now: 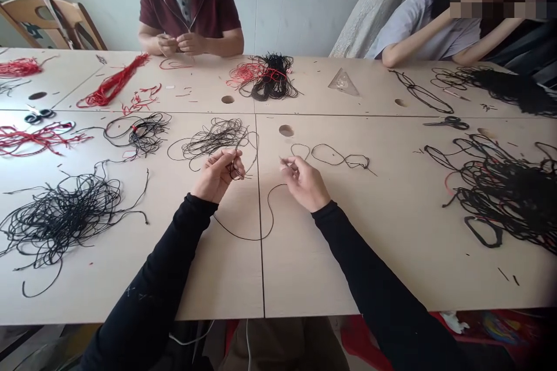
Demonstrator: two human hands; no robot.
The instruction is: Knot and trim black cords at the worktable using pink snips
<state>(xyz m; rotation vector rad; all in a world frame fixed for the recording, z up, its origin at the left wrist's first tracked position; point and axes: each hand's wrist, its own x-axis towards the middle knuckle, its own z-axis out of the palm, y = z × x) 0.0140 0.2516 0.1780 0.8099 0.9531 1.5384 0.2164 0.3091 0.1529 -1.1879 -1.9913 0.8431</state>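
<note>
My left hand is closed, thumb and fingers pinching a thin black cord; a small loop and short ends of it show at the fingertips. The cord sags in a curve over the table and runs up to my right hand. That hand is also closed in a pinch on the cord, though the exact grip is partly hidden by the fingers. Beyond the right fingers, a twisted length of black cord lies in loops. A loose tangle of black cord lies just behind my left hand.
Heaps of black cord lie at left and of black cord at right. Scissors rest at right, another pair of scissors at left. Red cords lie farther back near a clear triangle. Two people sit opposite.
</note>
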